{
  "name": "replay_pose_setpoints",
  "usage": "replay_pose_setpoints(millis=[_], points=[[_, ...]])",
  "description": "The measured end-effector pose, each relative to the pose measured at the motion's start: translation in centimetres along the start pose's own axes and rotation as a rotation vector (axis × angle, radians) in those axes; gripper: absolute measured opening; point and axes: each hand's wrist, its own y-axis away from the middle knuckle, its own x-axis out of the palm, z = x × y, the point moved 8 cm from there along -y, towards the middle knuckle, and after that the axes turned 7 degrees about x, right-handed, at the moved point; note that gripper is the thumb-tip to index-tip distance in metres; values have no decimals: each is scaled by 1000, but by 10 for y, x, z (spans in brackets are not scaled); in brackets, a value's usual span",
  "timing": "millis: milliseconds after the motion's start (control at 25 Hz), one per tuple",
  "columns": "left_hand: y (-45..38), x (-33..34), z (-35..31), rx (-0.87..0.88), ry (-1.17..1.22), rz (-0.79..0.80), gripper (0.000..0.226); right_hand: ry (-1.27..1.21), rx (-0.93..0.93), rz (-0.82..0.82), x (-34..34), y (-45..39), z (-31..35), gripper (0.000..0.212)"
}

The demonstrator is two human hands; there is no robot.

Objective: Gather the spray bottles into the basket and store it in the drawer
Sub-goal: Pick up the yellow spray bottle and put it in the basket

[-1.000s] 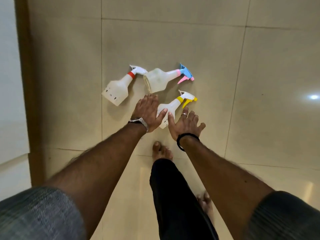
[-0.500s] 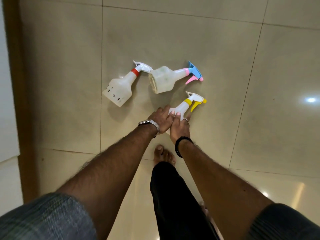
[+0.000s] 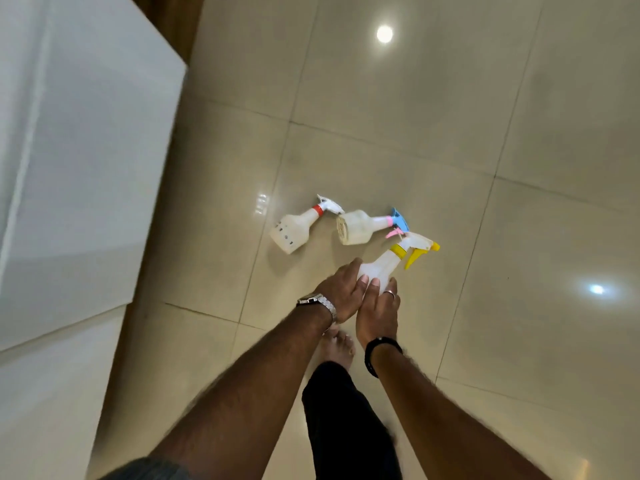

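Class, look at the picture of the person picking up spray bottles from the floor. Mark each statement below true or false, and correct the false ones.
1. Both hands hold the yellow-trigger bottle. True: the left hand and right hand wrap its body.
2. The red-collar bottle stands upright. False: it lies on its side on the floor.
3. The blue-and-pink bottle lies between the other two. True.
4. A basket sits beside the bottles. False: no basket is in view.
5. The watch is on the right wrist. False: it is on the left wrist; the right wrist wears a black band.
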Motion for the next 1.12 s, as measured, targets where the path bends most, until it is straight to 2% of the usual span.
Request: replay_pose_setpoints(millis=[200,360,600,840,1120], points=[[77,-67,-18,2,75,-215,61,32,-199,51,6,65,62,63],[158,-114,-12,-7,233,-486,59,70,-404,146,24,136,107,66],[287,-139,19,39,375,-814,56,194,-698,263,52,250,132,70],[426,-130,96,0,568,-1155,57,397,-944,448,120,386,124,69],[601,-135,246,-129,691,-1569,53,549,-1211,742,275,564,86,68]])
